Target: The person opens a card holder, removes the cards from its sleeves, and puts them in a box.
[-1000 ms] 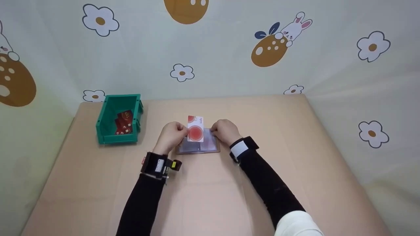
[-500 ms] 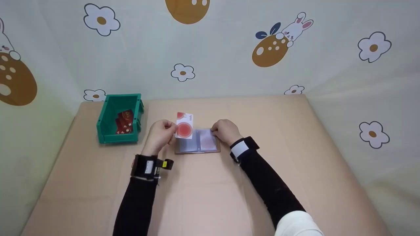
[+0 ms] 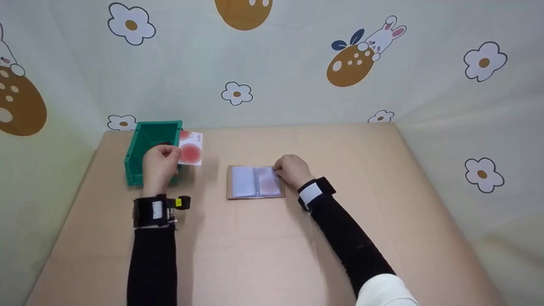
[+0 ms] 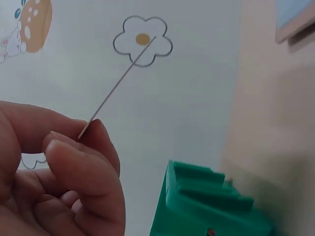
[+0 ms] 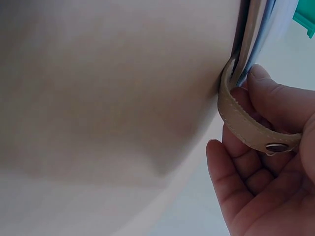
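Observation:
My left hand point(image 3: 160, 165) pinches a white card point(image 3: 190, 148) with red circles by its left edge, thumb against forefinger. It hovers over the right side of the green bin point(image 3: 135, 178). Seen edge-on in the left wrist view, the card point(image 4: 118, 86) is a thin line. An open card holder point(image 3: 243, 182) with clear sleeves lies on the table, a pinkish card showing in its right sleeve. My right hand point(image 3: 293, 169) grips the holder's upper right edge. In the right wrist view, its brown snap strap point(image 5: 241, 123) curves across the fingers of that hand.
Dark red cards in the bin are mostly covered by my left hand. The bin stands at the table's back left, near the patterned wall cloth point(image 3: 289, 63). Beige table surface point(image 3: 263, 246) extends in front of the holder.
My left hand has carried the card left, from above the card holder to the bin, uncovering the holder's pages. My right hand stays at the holder's edge.

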{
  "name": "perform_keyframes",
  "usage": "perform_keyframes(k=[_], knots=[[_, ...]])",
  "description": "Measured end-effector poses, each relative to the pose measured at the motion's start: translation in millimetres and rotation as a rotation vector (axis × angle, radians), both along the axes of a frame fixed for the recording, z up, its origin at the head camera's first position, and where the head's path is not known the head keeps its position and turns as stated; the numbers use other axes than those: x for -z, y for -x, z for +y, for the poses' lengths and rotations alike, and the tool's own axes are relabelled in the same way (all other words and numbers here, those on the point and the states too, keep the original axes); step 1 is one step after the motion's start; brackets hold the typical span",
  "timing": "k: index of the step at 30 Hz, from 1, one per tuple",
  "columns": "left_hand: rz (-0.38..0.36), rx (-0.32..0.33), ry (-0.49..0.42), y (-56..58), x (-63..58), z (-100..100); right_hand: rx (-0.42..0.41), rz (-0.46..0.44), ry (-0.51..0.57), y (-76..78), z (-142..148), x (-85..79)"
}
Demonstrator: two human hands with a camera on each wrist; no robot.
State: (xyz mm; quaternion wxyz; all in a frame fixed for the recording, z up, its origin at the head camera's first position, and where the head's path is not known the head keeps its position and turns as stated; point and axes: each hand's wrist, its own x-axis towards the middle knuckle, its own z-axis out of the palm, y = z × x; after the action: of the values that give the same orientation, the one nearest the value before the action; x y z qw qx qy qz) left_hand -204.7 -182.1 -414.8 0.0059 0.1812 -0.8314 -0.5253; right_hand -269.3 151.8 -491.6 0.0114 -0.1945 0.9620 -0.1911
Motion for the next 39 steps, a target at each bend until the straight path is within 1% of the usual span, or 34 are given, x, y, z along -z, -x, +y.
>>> perform_keyframes(k=[3,7,12,17,21,26,31,35,39], knots=[[0.013,-0.075,0.066,3.8,-2.5,-15.8,-0.005,0.009,0.002,-0.5,0.2,0.3],[0.023,-0.15,0.138,8.8,-1.3,-34.8,-0.019,0.024,0.005,-0.7,0.3,0.4],[0.01,-0.201,0.182,10.8,4.6,-52.1,-0.017,0.024,0.008,-0.1,0.7,1.0],[-0.013,-0.193,0.201,9.5,10.5,-58.3,-0.005,0.0,0.011,-0.5,0.1,0.1],[-0.022,-0.173,0.198,12.7,13.4,-57.3,-0.004,0.004,0.01,-0.8,-0.3,-0.6],[-0.007,-0.152,0.238,18.5,20.7,-57.2,0.0,0.003,0.006,-1.0,-1.3,-0.4],[0.006,-0.147,0.288,20.5,27.0,-61.1,-0.001,0.003,0.0,-1.2,-1.4,-0.5],[-0.003,-0.143,0.291,21.1,28.3,-62.1,-0.005,0.011,-0.003,-0.4,-0.7,-0.2],[-0.01,-0.143,0.273,20.1,25.7,-58.7,-0.009,0.016,-0.002,-0.2,-0.3,0.3]])
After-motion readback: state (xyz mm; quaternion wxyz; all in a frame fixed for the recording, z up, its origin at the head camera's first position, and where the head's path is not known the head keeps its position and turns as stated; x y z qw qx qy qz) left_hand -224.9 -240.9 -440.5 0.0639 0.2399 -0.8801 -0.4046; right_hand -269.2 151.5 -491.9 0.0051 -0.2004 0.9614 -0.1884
